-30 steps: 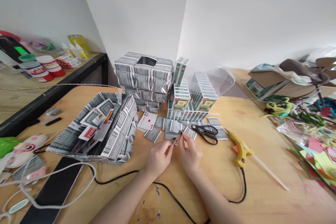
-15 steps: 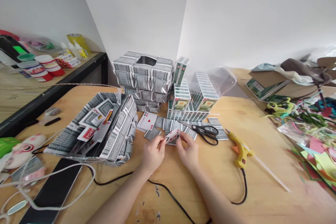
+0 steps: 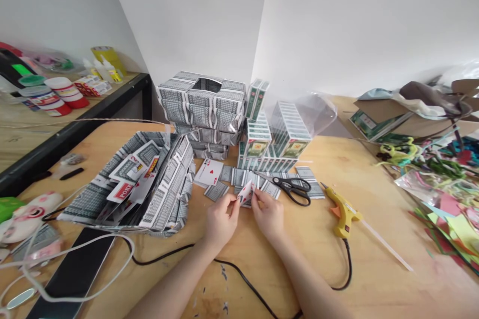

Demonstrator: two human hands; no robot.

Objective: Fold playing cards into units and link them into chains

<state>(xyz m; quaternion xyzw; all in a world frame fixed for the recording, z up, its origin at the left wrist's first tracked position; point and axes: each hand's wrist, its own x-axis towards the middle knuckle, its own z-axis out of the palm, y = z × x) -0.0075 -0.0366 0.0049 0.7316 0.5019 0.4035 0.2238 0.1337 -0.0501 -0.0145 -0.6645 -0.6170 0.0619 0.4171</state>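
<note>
My left hand and my right hand meet over the wooden table, both pinching a small folded playing card with red marks on its face. Just beyond them lie several folded card pieces with grey patterned backs. Black scissors rest to the right of the pieces. A yellow glue gun lies further right, its black cord running back toward me.
A slanted tray-like card structure sits left of my hands, and a stacked card box stands behind. Card decks are piled at the back. A craft-scrap heap fills the right; bottles and jars line the left shelf.
My hands have turned the card from edge-on to face up, folding it between the fingers, and shifted slightly left and away from me.
</note>
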